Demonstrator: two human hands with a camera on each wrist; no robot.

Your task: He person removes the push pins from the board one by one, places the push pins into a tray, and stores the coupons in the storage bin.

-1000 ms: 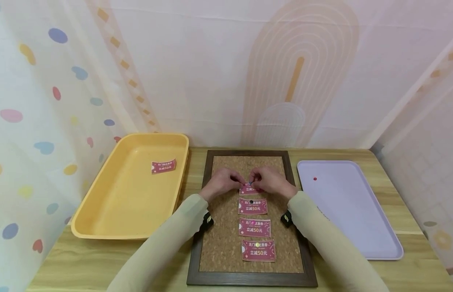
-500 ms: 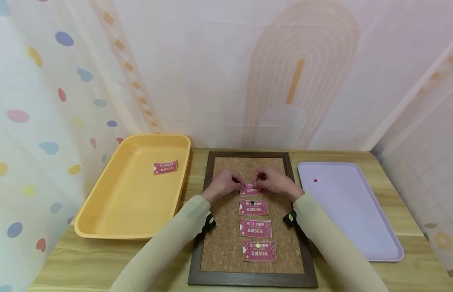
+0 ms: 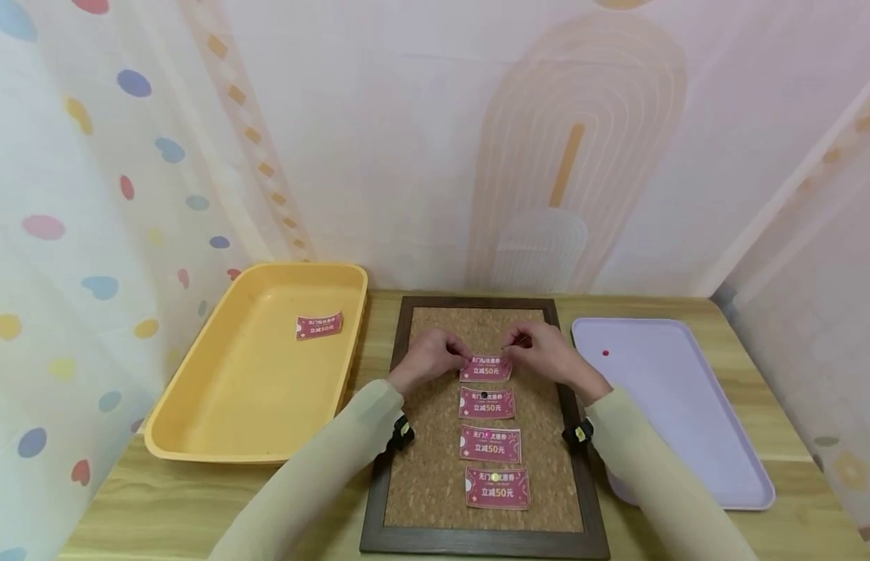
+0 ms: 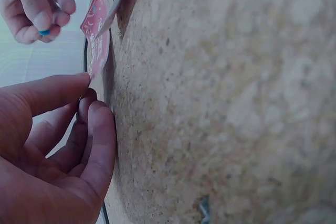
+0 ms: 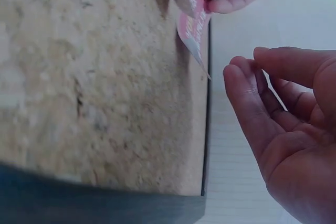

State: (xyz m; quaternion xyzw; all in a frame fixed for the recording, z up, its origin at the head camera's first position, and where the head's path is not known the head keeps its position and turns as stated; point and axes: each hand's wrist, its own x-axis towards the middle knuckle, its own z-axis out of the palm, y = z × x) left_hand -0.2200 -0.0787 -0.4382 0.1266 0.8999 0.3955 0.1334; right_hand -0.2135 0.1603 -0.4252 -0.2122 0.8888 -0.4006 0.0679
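Observation:
On the cork board, my left hand pinches the left edge of the topmost pink coupon between thumb and fingertips. In the left wrist view, that coupon stands slightly off the cork, its edge at my fingertips. My right hand is just beyond the coupon's upper right corner. A small blue pushpin shows at its thumb tip in the left wrist view. Below, in a column, lie a coupon with a black pin, one with a pink pin and one with a yellow pin.
Left of the board sits a yellow tray with one loose pink coupon inside. On the right, a lilac tray bears a red pin. A dark wooden frame edges the board; a patterned curtain hangs behind.
My right hand has moved right, off the topmost coupon, uncovering its right half. My left hand keeps its pinch at the left edge. The head view has tilted up slightly.

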